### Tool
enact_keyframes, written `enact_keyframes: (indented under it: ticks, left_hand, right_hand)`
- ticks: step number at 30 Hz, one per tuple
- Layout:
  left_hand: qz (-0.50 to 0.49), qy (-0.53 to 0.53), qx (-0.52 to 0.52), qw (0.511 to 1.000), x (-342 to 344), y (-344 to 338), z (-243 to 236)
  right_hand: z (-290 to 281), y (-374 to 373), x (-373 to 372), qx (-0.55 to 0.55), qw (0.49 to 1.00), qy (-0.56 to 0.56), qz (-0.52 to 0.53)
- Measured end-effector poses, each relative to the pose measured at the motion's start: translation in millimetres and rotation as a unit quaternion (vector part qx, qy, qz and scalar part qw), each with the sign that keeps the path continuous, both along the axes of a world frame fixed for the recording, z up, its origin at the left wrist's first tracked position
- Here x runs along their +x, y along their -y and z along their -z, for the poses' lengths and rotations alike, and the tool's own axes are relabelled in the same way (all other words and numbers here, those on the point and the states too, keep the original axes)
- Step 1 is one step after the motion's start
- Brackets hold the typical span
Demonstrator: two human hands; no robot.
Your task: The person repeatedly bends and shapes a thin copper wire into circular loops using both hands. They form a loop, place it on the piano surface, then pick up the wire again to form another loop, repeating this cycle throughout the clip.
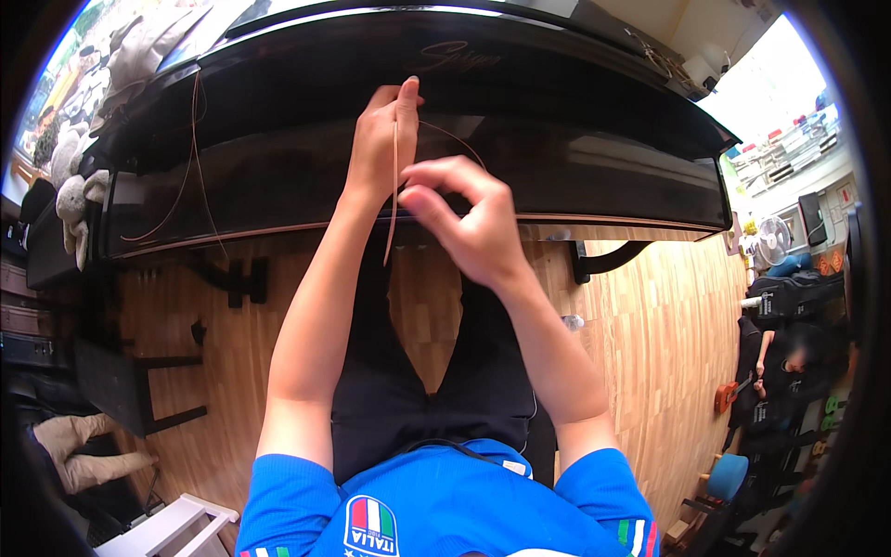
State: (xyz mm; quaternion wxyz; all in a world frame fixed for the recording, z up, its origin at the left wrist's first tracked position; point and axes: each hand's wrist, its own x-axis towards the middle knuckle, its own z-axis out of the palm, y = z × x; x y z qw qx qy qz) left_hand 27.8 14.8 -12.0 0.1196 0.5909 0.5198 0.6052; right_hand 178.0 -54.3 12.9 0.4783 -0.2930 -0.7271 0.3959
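In front of the black piano, my left hand (385, 139) is closed with the thumb pointing up, gripping a thin tan strip (393, 200). One end of the strip hangs down past the wrist. A finer curved length arcs from this hand to behind my right hand (469, 218). The thumb and forefinger of that right hand are bent toward the hanging strip, their tips close beside it with a small gap between them. Whether they touch the strip is unclear. Its other fingers are curled and partly hidden.
The upright piano (594, 176) spans the far side. Similar thin strands (193, 139) dangle over its left end, near a grey plush toy (72, 200). A dark bench (139, 381) stands at left on the wooden floor. At right, a person (775, 357) sits by a small orange ukulele (725, 397).
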Motion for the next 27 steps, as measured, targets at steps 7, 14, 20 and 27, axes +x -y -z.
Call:
enact_keyframes:
  ticks: [7,14,20,27]
  left_hand:
    - [0.118,0.070,-0.117,0.984,-1.4,12.1,-7.6]
    - [0.218,0.067,-0.130,0.965,-14.5,21.5,-15.6]
    - [0.258,0.150,-0.082,0.951,-10.3,18.7,-13.5]
    - [0.254,0.093,-0.131,0.954,-23.2,12.3,-4.8]
  right_hand:
    - [-9.5,12.1,8.2,-0.235,0.939,-0.128,-0.217]
    - [-37.4,-39.7,74.8,-0.417,0.834,-0.307,-0.187]
    - [-26.1,-49.6,65.0,-0.489,0.822,-0.227,-0.185]
    - [-23.1,-47.4,42.5,-0.474,0.836,-0.205,-0.188]
